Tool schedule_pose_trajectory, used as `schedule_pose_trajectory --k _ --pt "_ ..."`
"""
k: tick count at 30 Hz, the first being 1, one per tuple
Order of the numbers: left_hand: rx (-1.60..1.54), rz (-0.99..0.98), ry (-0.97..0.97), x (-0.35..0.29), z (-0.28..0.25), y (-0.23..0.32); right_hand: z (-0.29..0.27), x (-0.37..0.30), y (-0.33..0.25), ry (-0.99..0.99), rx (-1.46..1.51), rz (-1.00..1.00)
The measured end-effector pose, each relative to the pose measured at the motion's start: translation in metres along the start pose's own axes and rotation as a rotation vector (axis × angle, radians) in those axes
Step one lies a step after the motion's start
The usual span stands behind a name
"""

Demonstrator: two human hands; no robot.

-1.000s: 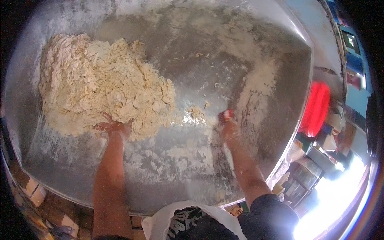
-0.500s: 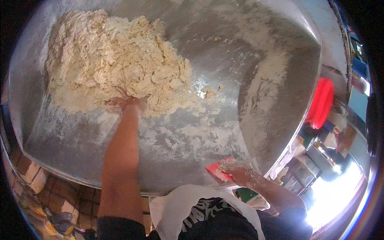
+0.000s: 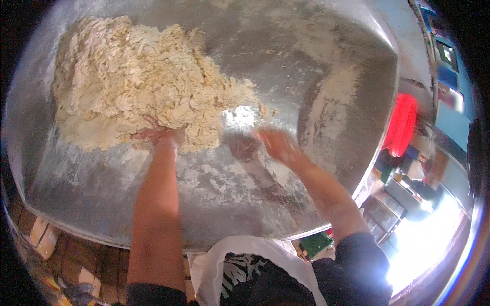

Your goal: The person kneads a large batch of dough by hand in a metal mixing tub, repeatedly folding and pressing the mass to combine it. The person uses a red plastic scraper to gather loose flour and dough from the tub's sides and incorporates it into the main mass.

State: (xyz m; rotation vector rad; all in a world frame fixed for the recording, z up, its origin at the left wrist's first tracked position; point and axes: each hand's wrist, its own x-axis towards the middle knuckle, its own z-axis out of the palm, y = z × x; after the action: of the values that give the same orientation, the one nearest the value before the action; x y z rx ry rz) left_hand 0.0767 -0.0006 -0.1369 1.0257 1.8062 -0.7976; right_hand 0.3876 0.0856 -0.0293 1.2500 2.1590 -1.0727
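A large, rough heap of pale dough (image 3: 132, 76) lies on the left part of the metal work surface (image 3: 229, 224). Pressed against its near edge is my left hand (image 3: 161, 136), fingers spread and partly sunk in the dough. My right hand (image 3: 278, 145) is blurred by motion, over the metal just right of the heap. Its fingers are closed around the red dough scraper (image 3: 255, 134), of which only a thin reddish edge shows at the fingertips. A thin tongue of dough stretches from the heap toward this hand.
Flour streaks (image 3: 329, 102) and dough crumbs mark the metal on the right. The surface has a raised rim along its right side. Beyond it are a bright red object (image 3: 401, 125) and several boxes. A green box (image 3: 315, 245) sits below the near edge.
My right hand has swung from the near edge up and left to beside the dough, and the scraper's flat face is no longer visible. My left hand stays against the dough.
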Motion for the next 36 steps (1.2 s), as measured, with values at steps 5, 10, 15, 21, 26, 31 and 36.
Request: schedule_pose_trajectory --k 5,10,15,21,26,31,36 --pt "0.018 -0.006 -0.031 0.004 0.008 -0.002 -0.012 -0.194 0.0 -0.502 0.367 0.215" --pt "0.073 -0.024 -0.015 -0.006 -0.005 0.005 0.023 -0.115 0.022 -0.217 0.679 0.378" --pt "0.134 -0.088 -0.007 -0.017 -0.011 0.009 0.023 0.036 0.09 0.127 -0.168 0.214" --pt "0.003 0.003 -0.015 0.033 0.035 -0.013 -0.038 -0.138 0.072 -0.205 0.046 0.143" --pt "0.19 -0.009 -0.096 0.065 0.06 -0.031 0.001 -0.241 0.076 -0.078 0.516 0.123" --pt "0.322 -0.011 -0.058 0.041 0.044 -0.023 0.092 -0.157 0.185 0.068 1.309 0.098" --pt "0.463 -0.034 -0.018 0.004 0.015 -0.005 0.105 -0.032 0.265 0.395 -0.02 0.391"
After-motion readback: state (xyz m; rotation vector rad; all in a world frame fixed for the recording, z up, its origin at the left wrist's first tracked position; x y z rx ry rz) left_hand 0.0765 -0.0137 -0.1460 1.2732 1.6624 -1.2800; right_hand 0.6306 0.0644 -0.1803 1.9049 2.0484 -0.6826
